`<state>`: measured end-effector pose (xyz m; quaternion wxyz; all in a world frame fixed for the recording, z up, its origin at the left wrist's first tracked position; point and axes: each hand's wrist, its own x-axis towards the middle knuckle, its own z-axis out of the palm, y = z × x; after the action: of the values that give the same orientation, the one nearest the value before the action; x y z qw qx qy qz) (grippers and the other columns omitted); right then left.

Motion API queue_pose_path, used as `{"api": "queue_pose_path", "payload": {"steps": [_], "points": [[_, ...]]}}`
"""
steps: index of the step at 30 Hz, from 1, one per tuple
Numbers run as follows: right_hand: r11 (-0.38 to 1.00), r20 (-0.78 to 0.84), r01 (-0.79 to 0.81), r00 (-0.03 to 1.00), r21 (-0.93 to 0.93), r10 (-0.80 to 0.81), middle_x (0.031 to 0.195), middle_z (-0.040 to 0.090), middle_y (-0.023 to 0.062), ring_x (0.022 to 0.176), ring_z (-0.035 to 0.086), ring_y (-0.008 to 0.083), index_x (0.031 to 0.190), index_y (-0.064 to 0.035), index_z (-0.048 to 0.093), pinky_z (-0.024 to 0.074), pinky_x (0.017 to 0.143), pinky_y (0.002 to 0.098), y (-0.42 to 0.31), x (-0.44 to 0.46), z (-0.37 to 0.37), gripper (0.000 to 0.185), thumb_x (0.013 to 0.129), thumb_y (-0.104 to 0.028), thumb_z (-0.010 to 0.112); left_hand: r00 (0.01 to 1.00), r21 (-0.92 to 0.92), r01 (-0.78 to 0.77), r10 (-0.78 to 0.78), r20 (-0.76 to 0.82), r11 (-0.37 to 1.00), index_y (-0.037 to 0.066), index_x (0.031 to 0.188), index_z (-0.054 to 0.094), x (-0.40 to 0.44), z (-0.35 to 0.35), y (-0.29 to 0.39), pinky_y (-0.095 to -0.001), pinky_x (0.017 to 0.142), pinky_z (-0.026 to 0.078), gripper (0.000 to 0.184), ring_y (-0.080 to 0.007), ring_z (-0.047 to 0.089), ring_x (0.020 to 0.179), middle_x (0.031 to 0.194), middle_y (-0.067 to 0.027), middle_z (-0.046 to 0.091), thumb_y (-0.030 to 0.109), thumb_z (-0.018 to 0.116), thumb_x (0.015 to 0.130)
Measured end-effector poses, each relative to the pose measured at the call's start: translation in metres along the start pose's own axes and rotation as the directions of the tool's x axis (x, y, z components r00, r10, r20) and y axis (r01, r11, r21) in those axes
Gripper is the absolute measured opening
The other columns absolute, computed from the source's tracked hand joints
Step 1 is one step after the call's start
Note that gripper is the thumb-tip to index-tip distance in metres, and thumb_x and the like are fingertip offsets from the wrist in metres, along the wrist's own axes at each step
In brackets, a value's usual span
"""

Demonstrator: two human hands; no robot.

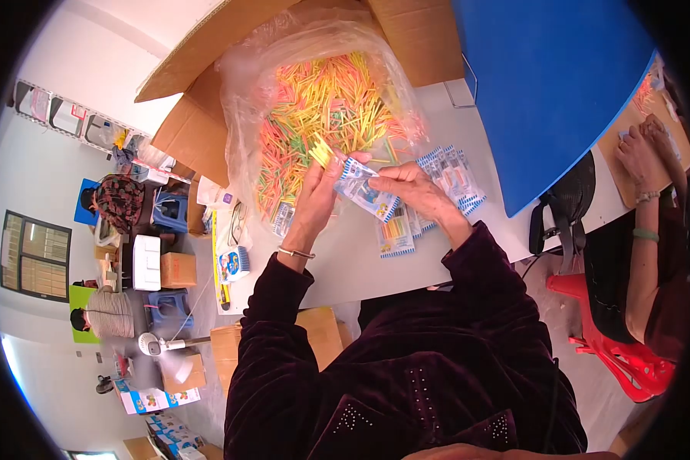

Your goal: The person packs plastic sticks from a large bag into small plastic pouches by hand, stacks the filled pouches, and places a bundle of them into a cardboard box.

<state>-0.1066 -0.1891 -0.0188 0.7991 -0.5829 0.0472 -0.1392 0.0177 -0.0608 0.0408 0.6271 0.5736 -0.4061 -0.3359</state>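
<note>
My left hand [318, 193] is closed around a small bunch of thin yellow sticks [320, 151], their tips poking up past the fingers. In my right hand [420, 190] I grip a blue-and-white clear packet [366, 192], thumb on top. The packet slants between both hands, its upper end close to my left fingers. Behind the hands lies a big heap of thin yellow, pink, orange and green sticks [330, 96] in a clear plastic bag [241, 100]. Several filled packets [452, 178] overlap beyond my right hand, and one with coloured sticks [395, 234] lies below it.
A cardboard box [188, 126] surrounds the bag. Left on the white table [322, 264] are glasses [237, 224], a blue-and-white pack [234, 264] and a yellow cutter [222, 295]. A blue panel [544, 92] stands right. A co-worker's hands [642, 153] are at far right; people sit left beyond a fan [152, 344].
</note>
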Motion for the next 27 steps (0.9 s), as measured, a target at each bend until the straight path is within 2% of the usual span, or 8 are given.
{"api": "queue_pose_path", "payload": {"steps": [4, 10, 12, 13, 15, 18, 24, 27], "points": [[0.999, -0.017, 0.036, 0.999, 0.009, -0.036, 0.08, 0.065, 0.0006, 0.07, 0.055, 0.0034, 0.099, 0.0024, 0.066, 0.044, 0.062, 0.0196, 0.001, 0.001, -0.001, 0.024, 0.088, -0.018, 0.06, 0.998, 0.032, -0.009, 0.007, 0.055, 0.999, 0.002, 0.111, 0.047, 0.001, -0.004, 0.0, -0.0285, 0.085, 0.045, 0.028, -0.0148, 0.057, 0.097, 0.113, -0.0135, 0.059, 0.025, 0.038, 0.098], [0.999, -0.089, 0.041, 0.995, 0.027, -0.039, 0.084, 0.065, -0.0006, 0.075, 0.056, 0.0038, 0.101, -0.0001, 0.066, 0.044, 0.068, 0.0191, 0.003, 0.011, -0.001, 0.026, 0.088, -0.022, 0.061, 0.994, 0.048, -0.098, 0.1, -0.042, 0.994, 0.006, 0.122, 0.042, 0.01, -0.015, -0.006, -0.0259, 0.088, 0.04, 0.03, -0.0136, 0.052, 0.101, 0.114, -0.0104, 0.056, 0.021, 0.043, 0.097], [0.996, -0.107, 0.043, 0.994, 0.074, -0.035, 0.085, 0.065, -0.0004, 0.076, 0.056, 0.0038, 0.101, 0.0, 0.066, 0.0443, 0.068, 0.0188, 0.005, 0.016, -0.001, 0.026, 0.088, -0.022, 0.061, 0.983, 0.349, -0.183, 0.179, 0.042, 0.919, 0.005, 0.122, 0.044, 0.011, -0.019, -0.004, -0.0251, 0.086, 0.041, 0.03, -0.0114, 0.051, 0.098, 0.108, -0.0063, 0.056, 0.018, 0.046, 0.095], [0.992, -0.124, 0.043, 0.992, 0.12, -0.028, 0.085, 0.065, -0.0001, 0.076, 0.056, 0.0037, 0.102, 0.0001, 0.066, 0.0445, 0.068, 0.0185, 0.005, 0.017, -0.001, 0.026, 0.088, -0.022, 0.061, 0.983, 0.348, -0.184, 0.18, 0.043, 0.919, 0.005, 0.122, 0.044, 0.011, -0.019, -0.004, -0.0251, 0.086, 0.041, 0.03, -0.0114, 0.051, 0.098, 0.108, -0.0063, 0.056, 0.018, 0.046, 0.095], [0.99, -0.121, 0.048, 0.992, 0.132, -0.032, 0.086, 0.065, -0.0001, 0.076, 0.057, 0.0038, 0.102, 0.0001, 0.065, 0.0447, 0.068, 0.0183, 0.005, 0.017, -0.001, 0.026, 0.088, -0.021, 0.061, 0.985, 0.564, -0.173, 0.141, 0.101, 0.808, 0.002, 0.122, 0.047, 0.011, -0.019, -0.006, -0.0263, 0.09, 0.04, 0.03, -0.0105, 0.051, 0.101, 0.11, -0.0063, 0.055, 0.011, 0.046, 0.094], [0.991, -0.12, 0.049, 0.992, 0.125, -0.034, 0.086, 0.065, 0.0, 0.076, 0.057, 0.0041, 0.103, 0.0, 0.065, 0.0447, 0.068, 0.0188, 0.004, 0.017, -0.002, 0.026, 0.088, -0.021, 0.061, 0.991, 0.446, -0.13, 0.123, 0.046, 0.886, 0.002, 0.116, 0.051, 0.015, -0.018, -0.008, -0.0226, 0.081, 0.043, 0.027, -0.0076, 0.052, 0.092, 0.103, -0.0019, 0.057, 0.007, 0.054, 0.09], [0.997, -0.105, 0.067, 0.992, -0.028, -0.069, 0.086, 0.064, 0.0005, 0.077, 0.054, 0.0041, 0.105, 0.0001, 0.065, 0.0437, 0.07, 0.021, 0.003, 0.017, -0.001, 0.025, 0.088, -0.018, 0.06, 0.996, 0.218, -0.077, 0.082, -0.018, 0.973, 0.002, 0.111, 0.053, 0.021, -0.007, 0.004, -0.0209, 0.079, 0.043, 0.024, -0.0063, 0.052, 0.092, 0.101, -0.0028, 0.057, 0.005, 0.056, 0.088], [0.996, -0.093, 0.048, 0.994, -0.075, -0.055, 0.085, 0.064, 0.0003, 0.077, 0.053, 0.0036, 0.105, 0.0006, 0.064, 0.0431, 0.07, 0.0209, 0.001, 0.016, -0.002, 0.025, 0.088, -0.018, 0.059, 0.999, 0.208, -0.043, 0.049, -0.023, 0.977, 0.002, 0.11, 0.053, 0.024, -0.006, 0.01, -0.0203, 0.077, 0.043, 0.023, -0.0063, 0.053, 0.089, 0.097, -0.0019, 0.058, 0.006, 0.056, 0.088]]}}
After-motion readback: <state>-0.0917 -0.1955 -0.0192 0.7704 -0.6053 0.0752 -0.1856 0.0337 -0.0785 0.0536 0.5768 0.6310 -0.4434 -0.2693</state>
